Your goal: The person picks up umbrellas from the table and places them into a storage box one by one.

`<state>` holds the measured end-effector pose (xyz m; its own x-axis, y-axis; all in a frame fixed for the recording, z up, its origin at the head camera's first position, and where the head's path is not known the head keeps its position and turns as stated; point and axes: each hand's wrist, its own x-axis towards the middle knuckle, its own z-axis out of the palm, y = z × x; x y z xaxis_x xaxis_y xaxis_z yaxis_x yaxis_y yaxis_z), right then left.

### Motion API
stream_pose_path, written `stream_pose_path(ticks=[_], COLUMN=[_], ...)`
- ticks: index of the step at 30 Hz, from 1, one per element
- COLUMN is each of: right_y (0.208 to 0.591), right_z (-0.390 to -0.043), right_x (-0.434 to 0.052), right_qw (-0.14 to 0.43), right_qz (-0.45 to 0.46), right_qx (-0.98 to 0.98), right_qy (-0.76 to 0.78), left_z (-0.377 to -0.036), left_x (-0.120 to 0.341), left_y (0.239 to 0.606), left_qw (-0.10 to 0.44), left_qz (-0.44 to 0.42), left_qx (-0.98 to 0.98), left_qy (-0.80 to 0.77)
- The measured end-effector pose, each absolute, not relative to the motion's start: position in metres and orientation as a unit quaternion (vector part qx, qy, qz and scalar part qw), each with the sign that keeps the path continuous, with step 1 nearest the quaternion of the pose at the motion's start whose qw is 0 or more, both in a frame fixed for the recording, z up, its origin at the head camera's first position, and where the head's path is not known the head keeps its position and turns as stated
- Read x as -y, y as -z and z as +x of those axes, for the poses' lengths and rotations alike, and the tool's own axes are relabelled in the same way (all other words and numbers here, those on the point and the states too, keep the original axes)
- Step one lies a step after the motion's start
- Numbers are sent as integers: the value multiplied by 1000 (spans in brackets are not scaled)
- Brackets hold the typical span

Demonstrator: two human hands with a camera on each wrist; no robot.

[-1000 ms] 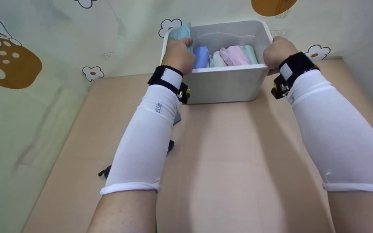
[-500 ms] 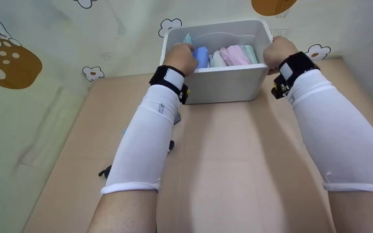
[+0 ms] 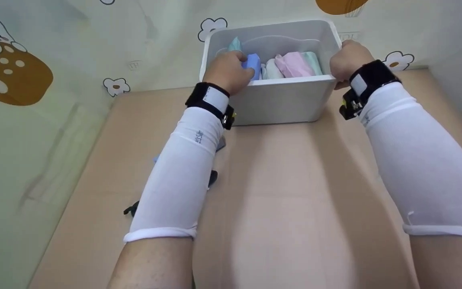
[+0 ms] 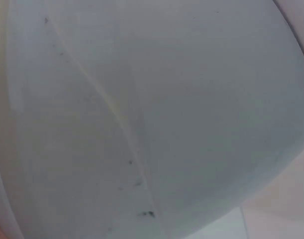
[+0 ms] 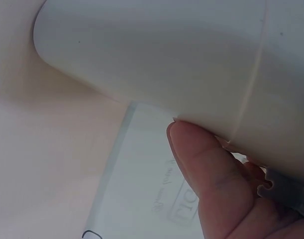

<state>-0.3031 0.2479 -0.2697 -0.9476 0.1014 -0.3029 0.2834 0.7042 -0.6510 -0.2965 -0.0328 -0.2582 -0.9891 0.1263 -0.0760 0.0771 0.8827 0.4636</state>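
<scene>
A light grey plastic storage bin (image 3: pixel 283 100) stands at the back against the wall. In the head view my left hand (image 3: pixel 227 72) is over the bin's front left corner, thumb and forefinger spread beside a blue bundle (image 3: pixel 254 66). The tip of a teal bundle (image 3: pixel 235 44) pokes up behind that hand. My right hand (image 3: pixel 350 60) grips the bin's right rim, and in the right wrist view its thumb (image 5: pixel 191 144) presses the outer wall. White, pink (image 3: pixel 294 64) and mint (image 3: pixel 312 62) soft bundles lie in the bin. The left wrist view holds mostly the bin wall (image 4: pixel 191 99).
A tan tabletop (image 3: pixel 287 192) extends in front of the bin. Dark small objects (image 3: pixel 213 178) lie partly hidden under my left forearm. A patterned wall covering (image 3: pixel 167 44) rises behind and at the left.
The left hand has lowered the teal bundle into the bin, and its thumb and forefinger have spread apart beside the blue bundle. The right hand keeps its grip on the rim.
</scene>
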Motion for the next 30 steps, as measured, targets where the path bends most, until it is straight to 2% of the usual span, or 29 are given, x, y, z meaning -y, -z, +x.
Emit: stream_pose_path(ticks=[5, 8, 14, 17, 23, 30], right_y=[269, 271, 274, 274, 276, 275], right_z=[-303, -302, -305, -308, -308, -307], right_x=[-250, -252, -256, -259, -261, -261], right_qw=[115, 114, 118, 117, 123, 130], right_qz=[101, 99, 103, 105, 110, 118], right_qx=[-916, -914, -916, -917, -914, -910], right_qy=[371, 377, 370, 368, 370, 376], left_z=[-289, -284, -272, -265, -247, -227], left_x=[44, 57, 91, 110, 147, 183], left_y=[268, 279, 305, 314, 326, 342], left_qw=[-27, -66, -91, -66, 40, 124], left_qz=[96, 132, 182, 172, 121, 119], left_qx=[-947, -945, -957, -965, -980, -978], left_qy=[-305, -293, -205, -187, -153, -117])
